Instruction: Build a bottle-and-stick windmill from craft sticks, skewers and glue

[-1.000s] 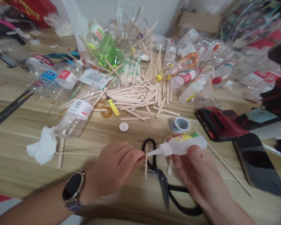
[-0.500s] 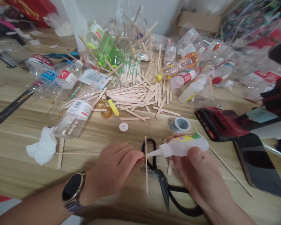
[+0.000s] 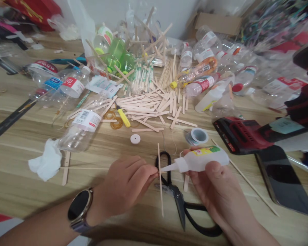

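Observation:
My left hand (image 3: 129,182) is closed in a pinch around a thin wooden skewer (image 3: 87,168). A craft stick (image 3: 66,171) lies across the skewer's left part. At its right end, just past my fingertips, a craft stick seen nearly edge-on (image 3: 160,191) stands crosswise. My right hand (image 3: 220,191) grips a translucent glue bottle (image 3: 202,160), laid sideways with its nozzle pointing left. The nozzle's tip meets the edge-on stick near its middle; whether glue is flowing cannot be seen. Black-handled scissors (image 3: 179,198) lie below, between my hands.
A crumpled tissue (image 3: 46,160) and a clear bottle (image 3: 79,133) lie left. Behind are a craft-stick pile (image 3: 146,104), a yellow-handled screwdriver (image 3: 123,117), a white disc (image 3: 135,139) and a wire spool (image 3: 199,136). A red power tool (image 3: 242,133) and a phone (image 3: 284,181) are right.
The edge-on craft stick has tilted slightly, its upper end shifting left and up and its lower end a little right. Both hands and the glue bottle stay nearly in place.

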Available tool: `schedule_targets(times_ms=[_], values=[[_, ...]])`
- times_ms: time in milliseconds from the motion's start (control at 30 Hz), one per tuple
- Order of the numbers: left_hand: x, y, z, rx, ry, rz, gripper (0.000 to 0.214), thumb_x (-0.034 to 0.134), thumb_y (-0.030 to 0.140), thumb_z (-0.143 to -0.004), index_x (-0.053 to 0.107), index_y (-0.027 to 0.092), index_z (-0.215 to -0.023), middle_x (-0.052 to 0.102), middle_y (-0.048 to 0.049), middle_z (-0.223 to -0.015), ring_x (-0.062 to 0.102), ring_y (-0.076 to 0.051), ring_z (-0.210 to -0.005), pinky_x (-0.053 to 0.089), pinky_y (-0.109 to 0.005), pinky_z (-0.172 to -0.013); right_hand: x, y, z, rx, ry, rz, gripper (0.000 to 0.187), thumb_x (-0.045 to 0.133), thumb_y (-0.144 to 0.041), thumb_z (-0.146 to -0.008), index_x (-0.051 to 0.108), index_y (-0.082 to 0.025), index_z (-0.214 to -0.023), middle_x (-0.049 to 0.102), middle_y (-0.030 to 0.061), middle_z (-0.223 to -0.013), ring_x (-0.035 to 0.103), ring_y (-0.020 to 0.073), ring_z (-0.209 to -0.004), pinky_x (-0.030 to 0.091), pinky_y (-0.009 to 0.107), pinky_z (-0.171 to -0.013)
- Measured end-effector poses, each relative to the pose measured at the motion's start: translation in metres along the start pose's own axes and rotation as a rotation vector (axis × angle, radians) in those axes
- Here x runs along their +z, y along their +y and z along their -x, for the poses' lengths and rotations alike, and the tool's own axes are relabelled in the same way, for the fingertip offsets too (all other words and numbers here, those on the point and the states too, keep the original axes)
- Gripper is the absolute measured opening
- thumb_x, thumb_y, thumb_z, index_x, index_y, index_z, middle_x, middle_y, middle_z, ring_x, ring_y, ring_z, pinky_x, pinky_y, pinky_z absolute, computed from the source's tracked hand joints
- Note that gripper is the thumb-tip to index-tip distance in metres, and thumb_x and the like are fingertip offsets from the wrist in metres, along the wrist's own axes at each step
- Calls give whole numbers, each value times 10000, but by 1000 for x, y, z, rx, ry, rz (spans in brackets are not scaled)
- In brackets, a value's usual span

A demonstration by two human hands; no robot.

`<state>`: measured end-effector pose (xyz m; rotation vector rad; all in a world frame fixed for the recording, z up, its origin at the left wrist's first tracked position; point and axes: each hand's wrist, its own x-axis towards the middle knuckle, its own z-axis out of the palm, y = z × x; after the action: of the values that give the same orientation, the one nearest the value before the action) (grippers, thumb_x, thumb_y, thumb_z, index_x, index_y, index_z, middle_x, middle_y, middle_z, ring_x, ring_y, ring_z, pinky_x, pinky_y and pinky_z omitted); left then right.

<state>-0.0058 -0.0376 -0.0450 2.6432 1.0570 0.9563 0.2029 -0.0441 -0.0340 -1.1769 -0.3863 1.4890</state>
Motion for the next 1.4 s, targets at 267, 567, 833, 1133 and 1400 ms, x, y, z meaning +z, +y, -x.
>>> schedule_targets(times_ms=[267, 567, 833, 1133, 1400], values=[[-1, 0, 1, 4, 0, 8, 203, 398, 174, -1023, 556, 168, -895, 625, 13, -676, 541, -153, -603, 391, -283, -561, -4, 2, -2, -51, -61, 64, 333, 927, -465, -498, 783, -304, -752, 787, 34, -851, 722, 140, -687, 578, 117, -603], [-1, 0, 1, -16, 25, -48, 236, 339, 191, -1039, 549, 183, -930, 654, 14, -673, 585, -159, -590, 404, -289, -550, -6, 8, 2, -152, -77, 104, 395, 904, -490, -552, 771, -287, -864, 780, 40, -878, 714, 151, -732, 572, 167, -596], [-1, 0, -2, -19, 36, -49, 251, 374, 195, -1030, 562, 185, -866, 633, 13, -636, 583, -156, -561, 405, -276, -534, -4, 8, 3, -180, -49, 117, 430, 912, -494, -527, 756, -257, -850, 762, 51, -868, 652, 158, -626, 549, 234, -530], [0, -2, -1, -26, 39, -24, 186, 383, 179, -1022, 544, 178, -927, 676, 4, -707, 614, -150, -607, 421, -275, -562, 0, 7, 4, -163, -61, 113, 413, 918, -498, -504, 756, -245, -787, 746, 49, -752, 606, 164, -548, 519, 256, -469], [3, -5, 1, -43, 33, -3, 185, 383, 188, -1022, 541, 180, -926, 654, 7, -686, 583, -147, -591, 403, -274, -554, -2, 7, 4, -162, -138, 110, 318, 880, -484, -602, 774, -265, -807, 727, 38, -721, 573, 140, -515, 527, 243, -493]])
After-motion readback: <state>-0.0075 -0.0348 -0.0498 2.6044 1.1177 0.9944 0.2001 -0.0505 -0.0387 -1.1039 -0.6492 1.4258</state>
